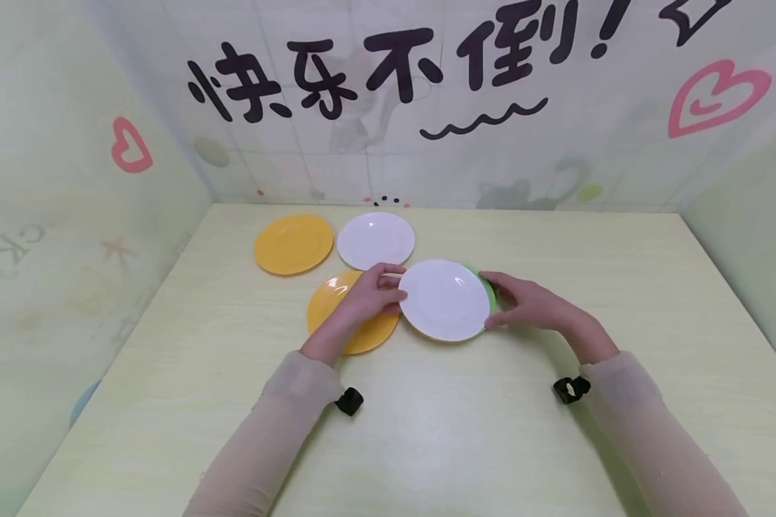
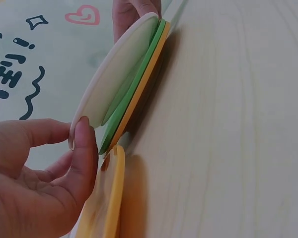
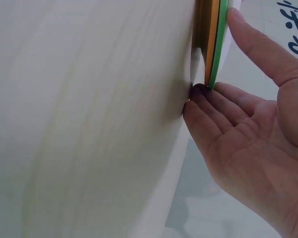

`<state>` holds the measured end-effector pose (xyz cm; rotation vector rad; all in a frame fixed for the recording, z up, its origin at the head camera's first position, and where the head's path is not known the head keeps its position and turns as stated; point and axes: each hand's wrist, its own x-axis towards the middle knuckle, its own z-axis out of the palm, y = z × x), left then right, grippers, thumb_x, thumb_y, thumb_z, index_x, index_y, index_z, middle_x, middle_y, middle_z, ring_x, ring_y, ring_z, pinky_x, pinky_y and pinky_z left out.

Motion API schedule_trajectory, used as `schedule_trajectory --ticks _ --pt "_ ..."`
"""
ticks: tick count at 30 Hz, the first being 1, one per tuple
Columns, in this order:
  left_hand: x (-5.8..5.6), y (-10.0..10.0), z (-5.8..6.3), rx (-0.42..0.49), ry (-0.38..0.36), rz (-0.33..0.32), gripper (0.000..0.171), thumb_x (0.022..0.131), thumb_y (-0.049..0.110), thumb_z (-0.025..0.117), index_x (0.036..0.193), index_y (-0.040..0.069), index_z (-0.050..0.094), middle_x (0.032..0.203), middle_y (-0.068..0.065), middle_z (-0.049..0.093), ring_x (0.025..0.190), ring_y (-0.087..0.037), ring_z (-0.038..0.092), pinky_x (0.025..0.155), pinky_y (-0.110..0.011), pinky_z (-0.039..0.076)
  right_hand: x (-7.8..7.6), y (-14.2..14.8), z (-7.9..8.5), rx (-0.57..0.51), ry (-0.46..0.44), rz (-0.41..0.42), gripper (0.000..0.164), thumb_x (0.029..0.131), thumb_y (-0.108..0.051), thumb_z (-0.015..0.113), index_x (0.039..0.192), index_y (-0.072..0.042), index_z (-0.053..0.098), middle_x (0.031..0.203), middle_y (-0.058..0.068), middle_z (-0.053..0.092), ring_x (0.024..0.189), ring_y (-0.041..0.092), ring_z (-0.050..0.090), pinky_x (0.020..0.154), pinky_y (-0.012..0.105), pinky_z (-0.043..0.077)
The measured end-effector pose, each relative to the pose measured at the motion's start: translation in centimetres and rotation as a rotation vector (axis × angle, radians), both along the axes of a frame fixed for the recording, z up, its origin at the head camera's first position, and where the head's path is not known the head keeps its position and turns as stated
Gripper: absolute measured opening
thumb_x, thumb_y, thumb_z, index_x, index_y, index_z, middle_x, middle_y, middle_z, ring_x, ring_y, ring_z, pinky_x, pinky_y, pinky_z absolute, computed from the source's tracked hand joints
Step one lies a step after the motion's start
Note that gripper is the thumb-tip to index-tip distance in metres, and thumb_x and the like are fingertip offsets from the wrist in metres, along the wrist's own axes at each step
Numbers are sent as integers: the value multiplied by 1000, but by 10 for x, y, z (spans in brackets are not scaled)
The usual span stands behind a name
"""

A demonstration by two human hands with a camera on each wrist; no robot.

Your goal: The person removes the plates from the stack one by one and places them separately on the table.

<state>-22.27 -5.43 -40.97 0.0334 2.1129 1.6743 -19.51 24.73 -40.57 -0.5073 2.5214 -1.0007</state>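
My left hand (image 1: 368,294) pinches the left rim of a white plate (image 1: 445,300) between thumb and fingers. That plate lies over a green plate (image 2: 123,110), its near side raised off it in the left wrist view. Beneath the green one is an orange plate (image 3: 211,44). At the far side of this stack, my right hand (image 1: 533,301) has its thumb tip at the white plate's edge. Its other fingers extend beside the green and orange rims, low by the tabletop. Another orange plate (image 1: 326,305) lies partly hidden under my left hand.
At the back left of the wooden table (image 1: 427,431) lie an orange plate (image 1: 294,244) and a white plate (image 1: 376,240), side by side. A printed backdrop (image 1: 388,165) rises behind the table, with printed panels at both sides.
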Motion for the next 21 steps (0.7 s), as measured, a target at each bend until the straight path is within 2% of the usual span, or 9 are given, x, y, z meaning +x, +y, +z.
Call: schedule_trajectory --ticks 9,15,21 --pt "0 -10 2 93 2 73 46 94 -2 61 137 6 50 130 -17 60 93 -18 64 71 -24 62 0 0 0 0 -7 10 91 86 -28 78 155 0 26 160 24 31 147 44 31 122 57 28" --pt "1 -25 11 93 17 91 47 94 1 61 139 7 48 133 -18 60 87 -13 65 73 -23 61 1 -1 1 -12 -19 4 91 86 -25 78 156 0 25 160 24 30 147 44 31 122 56 29" --pt "0 -43 18 100 10 123 46 96 4 61 139 10 48 133 -14 59 88 -13 66 76 -23 62 1 -2 2 -18 -18 7 90 87 -26 77 155 1 25 160 26 29 147 45 30 122 57 28"
